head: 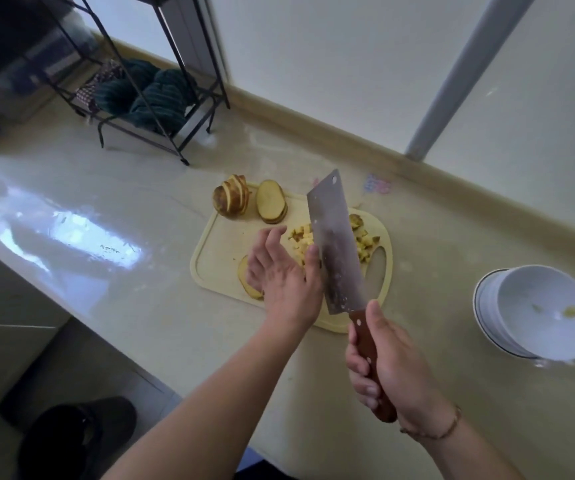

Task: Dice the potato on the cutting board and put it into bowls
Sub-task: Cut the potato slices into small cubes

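Head view: centre frame, cutting board (210, 268) with diced potato (301, 239).
Right hand (388, 367): fist wrapped round cleaver (336, 247) handle.
Left hand (284, 275): fingers spread, thumb touching blade, holding nothing.
Bowls (538, 311): stacked, right edge.

I'm at a long pale counter (113, 216), glossy, w/ bright window glare on its left part. A low beige upstand (313, 133) runs along the back where it meets the white wall (331, 46). A grey pipe (459, 77) comes down diagonally at right. Far left, a black wire rack (161, 109) stands on the counter, dark green cloths (147, 95) bundled on its bottom shelf. Below the counter edge: grey floor (82, 368), my dark shoe (71, 438).
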Available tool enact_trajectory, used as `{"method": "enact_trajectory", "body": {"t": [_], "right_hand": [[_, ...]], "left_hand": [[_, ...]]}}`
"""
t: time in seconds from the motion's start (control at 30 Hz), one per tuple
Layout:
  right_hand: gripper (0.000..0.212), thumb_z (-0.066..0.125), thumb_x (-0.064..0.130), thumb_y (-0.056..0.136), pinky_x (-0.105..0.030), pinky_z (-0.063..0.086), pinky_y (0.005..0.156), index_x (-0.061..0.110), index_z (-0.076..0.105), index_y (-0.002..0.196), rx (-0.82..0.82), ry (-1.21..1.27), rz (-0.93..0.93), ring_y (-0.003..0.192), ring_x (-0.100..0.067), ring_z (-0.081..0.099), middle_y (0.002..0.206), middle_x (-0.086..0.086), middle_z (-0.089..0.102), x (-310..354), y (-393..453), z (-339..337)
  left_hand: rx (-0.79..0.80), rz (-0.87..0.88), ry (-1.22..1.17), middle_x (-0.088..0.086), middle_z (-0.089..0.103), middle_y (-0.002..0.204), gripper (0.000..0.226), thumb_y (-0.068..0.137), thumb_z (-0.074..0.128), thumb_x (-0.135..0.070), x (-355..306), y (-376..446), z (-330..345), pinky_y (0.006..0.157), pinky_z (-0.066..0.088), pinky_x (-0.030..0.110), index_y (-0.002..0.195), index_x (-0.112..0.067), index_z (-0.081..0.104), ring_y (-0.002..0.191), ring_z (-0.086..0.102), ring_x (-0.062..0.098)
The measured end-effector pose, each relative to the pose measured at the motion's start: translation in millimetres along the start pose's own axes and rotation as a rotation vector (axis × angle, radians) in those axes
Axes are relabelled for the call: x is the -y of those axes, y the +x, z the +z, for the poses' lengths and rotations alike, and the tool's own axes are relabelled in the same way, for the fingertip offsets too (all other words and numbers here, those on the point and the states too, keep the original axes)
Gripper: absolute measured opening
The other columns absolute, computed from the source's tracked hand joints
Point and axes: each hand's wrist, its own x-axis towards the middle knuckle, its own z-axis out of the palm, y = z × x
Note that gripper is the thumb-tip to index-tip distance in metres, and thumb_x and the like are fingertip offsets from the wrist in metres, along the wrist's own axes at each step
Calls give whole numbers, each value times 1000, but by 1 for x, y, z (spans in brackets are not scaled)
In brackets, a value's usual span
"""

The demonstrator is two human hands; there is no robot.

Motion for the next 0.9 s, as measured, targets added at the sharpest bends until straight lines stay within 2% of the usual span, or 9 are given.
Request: {"method": "enact_trajectory", "body": {"t": [0.2,0.33,0.4,0.47,0.5,0.63,0.73,0.8,0.9], "right_hand": [[56,37,64,85,-18,30,38,9,45,80,-20,28,-29,35,-13,28,54,-6,36,3,-3,-5],[58,39,65,89,-19,28,37,7,44,82,-53,-35,-57,36,-14,28,54,-7,36,3,-2,-11],[66,44,75,86,-18,29,37,9,46,80,-54,-45,-57,36,-14,29,54,-6,37,2,-1,-12],[64,46,74,78,-18,29,37,10,46,78,-35,-48,-56,36,-14,29,54,-6,37,0,-1,-11],[63,45,73,80,-18,29,37,9,46,78,-14,-54,-49,36,-14,28,53,-6,36,-2,0,-9],[57,44,65,86,-18,26,37,8,45,80,68,-144,20,37,-13,27,54,-7,35,-12,6,5],[52,41,60,86,-18,25,37,9,45,81,81,-209,83,37,-14,28,54,-7,37,-18,14,12],[52,41,61,86,-17,25,36,9,46,81,77,-209,122,37,-14,27,55,-7,38,-20,16,11],[54,42,63,84,-17,25,37,9,46,81,43,-203,171,38,-14,26,55,-7,36,-19,17,6]], "left_hand": [[14,82,85,-3,30,142,46,98,31,-60,8,1,8,105,14,37,133,-30,33,133,26,17],[27,63,24,0,42,137,45,99,33,-56,11,3,-1,109,13,39,112,-24,62,131,26,16],[12,78,-65,-2,50,127,36,100,40,-43,18,8,-15,110,27,47,104,-19,67,125,35,19],[37,162,-162,-5,51,123,21,97,51,-20,37,14,-34,106,42,51,112,-14,65,120,47,19],[84,221,-149,-6,51,124,24,94,55,-15,49,16,-45,106,45,51,117,-13,63,120,50,19],[322,494,197,4,53,144,55,86,62,-46,97,24,-76,113,39,53,134,-20,55,132,47,31],[364,486,232,7,50,152,64,88,61,-53,109,23,-80,115,36,53,140,-17,52,137,45,36],[356,465,208,7,52,150,64,88,63,-52,108,25,-80,112,40,54,138,-14,55,135,47,35],[331,437,169,9,55,143,61,84,74,-47,102,25,-79,111,42,47,131,-12,61,131,46,29]]}}
